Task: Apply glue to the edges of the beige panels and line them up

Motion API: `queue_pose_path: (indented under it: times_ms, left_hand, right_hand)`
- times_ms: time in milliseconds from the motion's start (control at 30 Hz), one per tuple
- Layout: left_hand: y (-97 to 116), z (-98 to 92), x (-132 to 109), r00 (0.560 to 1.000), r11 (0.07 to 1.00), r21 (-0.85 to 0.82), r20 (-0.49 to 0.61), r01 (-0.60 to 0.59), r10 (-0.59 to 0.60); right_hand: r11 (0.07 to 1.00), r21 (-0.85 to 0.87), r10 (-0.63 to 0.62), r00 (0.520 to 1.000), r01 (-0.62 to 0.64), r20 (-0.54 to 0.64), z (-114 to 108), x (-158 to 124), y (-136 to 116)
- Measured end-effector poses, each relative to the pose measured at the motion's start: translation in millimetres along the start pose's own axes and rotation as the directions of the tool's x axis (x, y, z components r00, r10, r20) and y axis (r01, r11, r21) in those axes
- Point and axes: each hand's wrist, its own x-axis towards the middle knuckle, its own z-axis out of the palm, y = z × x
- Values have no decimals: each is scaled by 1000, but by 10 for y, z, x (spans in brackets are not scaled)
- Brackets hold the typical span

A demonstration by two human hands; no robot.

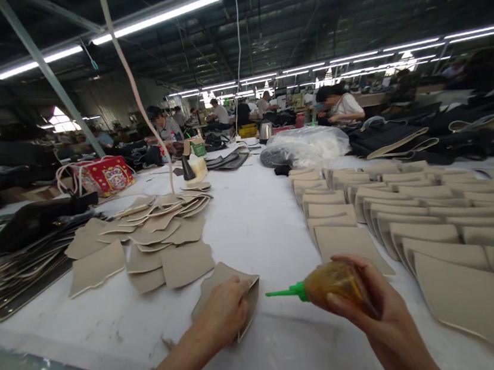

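Note:
My right hand (369, 296) is wrapped round a squeeze bottle (334, 285) of amber liquid, tilted flat so its thin green nozzle points left. Under my left hand (226, 307) lies a beige leather-like piece (209, 279) on the white table. Its right side stands partly folded or lifted, and my left fingers are closed on that edge. A small gap separates the nozzle tip from the piece. Loose beige pieces (187, 264) are heaped just beyond my left hand. To the right of the bottle, folded beige pieces (458, 291) overlap in long rows.
Black strips (27, 266) are stacked at the left, near a red gift bag (106, 175). A pale cord (129, 73) hangs down to the heap. Clear plastic wrap (309, 144) and black bags (389, 137) sit at the back. Several people work farther off.

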Motion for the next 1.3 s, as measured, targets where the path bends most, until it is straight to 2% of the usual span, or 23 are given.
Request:
queue_pose_path:
  times_ms: [67, 133, 333, 500, 667, 800, 1000, 1167, 1300]
  left_hand:
    - [-11, 14, -2, 1000, 1000, -23, -17, -1, 1]
    - [-29, 19, -8, 1000, 999, -41, -27, -13, 12]
    - [-52, 19, 0, 999, 995, -93, -33, -24, 21]
    - [-18, 25, -9, 1000, 995, -97, -13, 12, -14]
    - [-6, 40, -14, 1000, 995, -92, -6, 26, -26]
    - [-14, 62, -21, 1000, 994, -105, -16, 23, -25]
    - [-21, 88, -29, 999, 997, -62, -16, 34, -35]
    - [-36, 83, -28, 1000, 997, -72, -16, 14, -16]
    - [-40, 76, -26, 1000, 997, -82, -7, -1, 0]
  right_hand:
    - [986, -153, -64, 996, 72, 58, 105, 35, 27]
    - [965, -230, -105, 989, 127, 106, 188, 62, 69]
    - [917, -296, -210, 954, 269, 214, 354, 132, 121]
    - [859, -347, -283, 913, 378, 293, 381, 136, 89]
    - [875, -357, -220, 926, 327, 308, 358, 119, 69]
    - [879, -358, -222, 936, 314, 274, 330, 145, 104]
    - [913, -301, -177, 933, 274, 313, 292, 152, 149]
    - [915, -307, -187, 949, 262, 254, 270, 166, 194]
    - [924, -281, -171, 938, 259, 302, 247, 150, 203]
